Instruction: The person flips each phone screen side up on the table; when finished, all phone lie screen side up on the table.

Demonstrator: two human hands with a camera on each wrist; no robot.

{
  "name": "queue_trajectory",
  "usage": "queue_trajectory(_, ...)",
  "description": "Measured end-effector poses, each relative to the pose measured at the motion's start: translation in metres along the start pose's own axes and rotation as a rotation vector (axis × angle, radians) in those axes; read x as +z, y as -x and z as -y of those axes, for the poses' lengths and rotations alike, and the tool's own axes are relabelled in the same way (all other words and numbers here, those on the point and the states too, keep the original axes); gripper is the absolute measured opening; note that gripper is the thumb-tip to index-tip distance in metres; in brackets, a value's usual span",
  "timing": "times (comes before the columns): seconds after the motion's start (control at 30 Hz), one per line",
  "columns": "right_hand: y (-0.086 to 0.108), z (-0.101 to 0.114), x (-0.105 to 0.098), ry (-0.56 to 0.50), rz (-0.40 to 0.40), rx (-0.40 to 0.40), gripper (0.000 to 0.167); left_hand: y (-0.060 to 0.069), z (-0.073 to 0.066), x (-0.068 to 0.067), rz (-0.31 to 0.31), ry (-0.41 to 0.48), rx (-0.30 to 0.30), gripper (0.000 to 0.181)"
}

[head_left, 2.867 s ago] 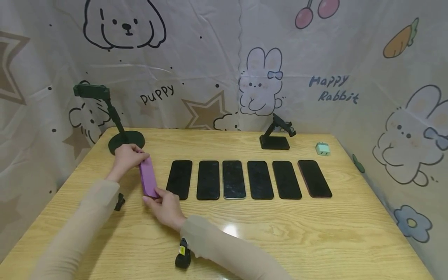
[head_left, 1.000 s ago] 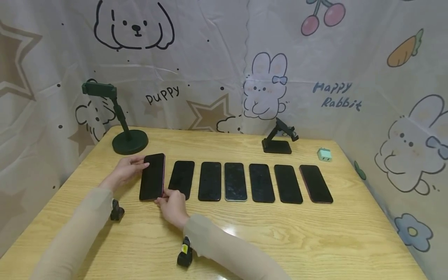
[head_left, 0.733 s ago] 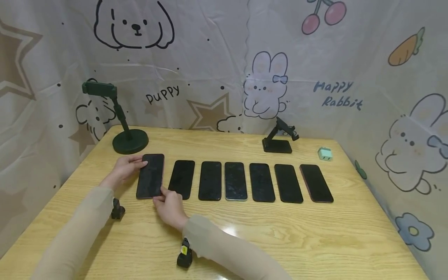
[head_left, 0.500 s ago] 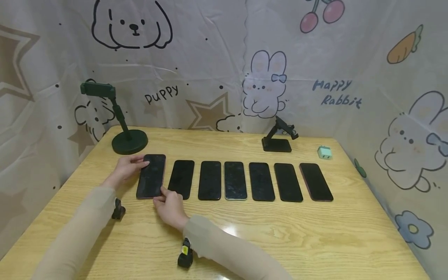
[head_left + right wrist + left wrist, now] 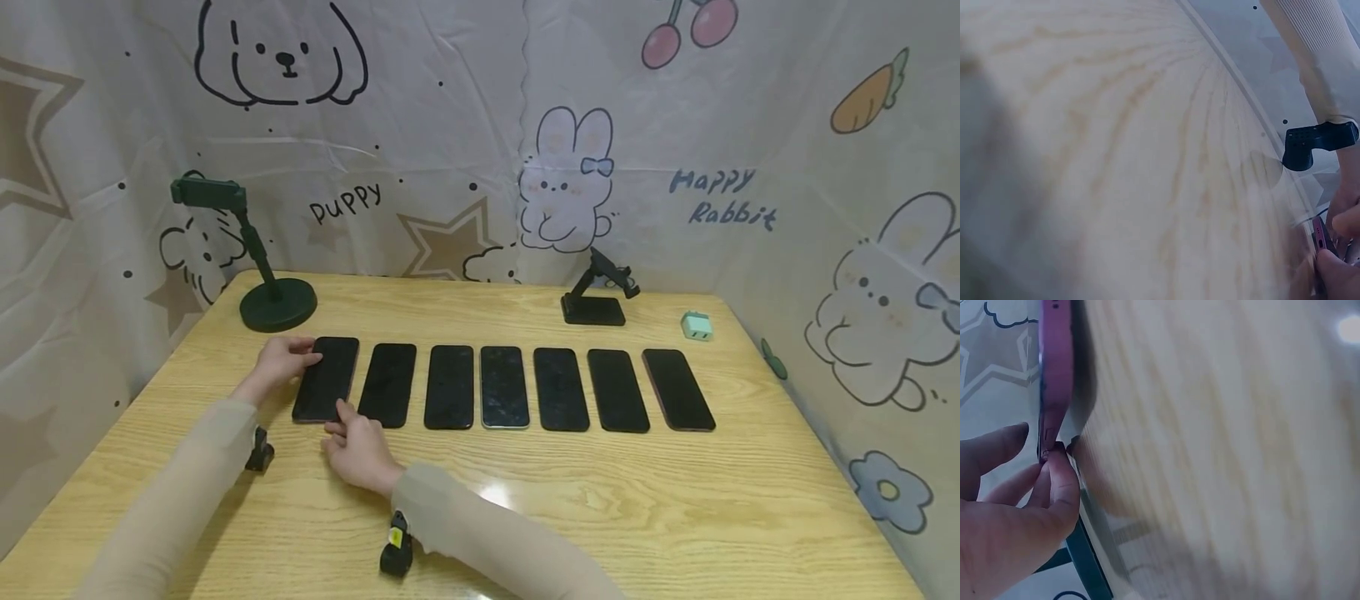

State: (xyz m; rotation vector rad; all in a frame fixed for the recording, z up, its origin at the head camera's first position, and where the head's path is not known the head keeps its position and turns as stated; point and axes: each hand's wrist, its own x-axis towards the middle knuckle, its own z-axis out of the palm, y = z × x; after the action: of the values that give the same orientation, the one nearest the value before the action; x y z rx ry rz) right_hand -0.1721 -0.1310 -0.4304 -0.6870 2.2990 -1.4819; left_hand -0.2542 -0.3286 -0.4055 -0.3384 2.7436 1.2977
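Note:
My left hand [image 5: 283, 362] is at the upper left edge of a black-screened smartphone [image 5: 325, 379], the leftmost of a row. The left wrist view shows its pink-purple side [image 5: 1055, 369]. There, curled fingertips [image 5: 1060, 465] touch the phone's end by the table, and another digit stands apart from the screen. My right hand [image 5: 362, 452] is by the lower right corner, with thumb and forefinger spread. The right wrist view catches only the phone's end [image 5: 1319, 232] and some fingers at the frame edge. Whether the phone lies fully flat, I cannot tell.
Several more black-screened smartphones [image 5: 504, 387] continue the row to the right. A dark green phone stand [image 5: 277, 304] is at the back left, a black folding stand [image 5: 592, 311] at the back. A mint plug adapter [image 5: 697, 327] sits at the right. Printed curtains enclose the wooden table [image 5: 525, 517].
The phone, first on edge with its purple back showing, has turned screen up and come down at the row's left end. My right thumb has drawn back from its lower edge.

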Motion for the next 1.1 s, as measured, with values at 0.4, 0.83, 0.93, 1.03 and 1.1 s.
queue_trajectory(0.4, -0.001, 0.0, -0.005, -0.004, 0.099, -0.001, 0.066, 0.003, -0.006, 0.0, 0.024, -0.017, -0.029, 0.055)
queue_trajectory(0.83, -0.004, -0.006, -0.006, -0.035, 0.143, -0.001, 0.068, 0.002, -0.007, 0.004, -0.029, -0.159, -0.01, 0.05)
queue_trajectory(0.93, -0.003, -0.005, -0.007, -0.047, 0.142, 0.004, 0.068, 0.003, -0.009, 0.004, -0.031, -0.186, -0.015, 0.049)
queue_trajectory(1.03, -0.003, -0.004, -0.007, -0.058, 0.143, 0.013, 0.068, 0.004, -0.01, 0.003, -0.027, -0.198, -0.024, 0.049)
queue_trajectory(1.1, -0.003, -0.004, -0.007, -0.063, 0.143, 0.02, 0.068, 0.005, -0.01, 0.003, -0.023, -0.192, -0.031, 0.049)
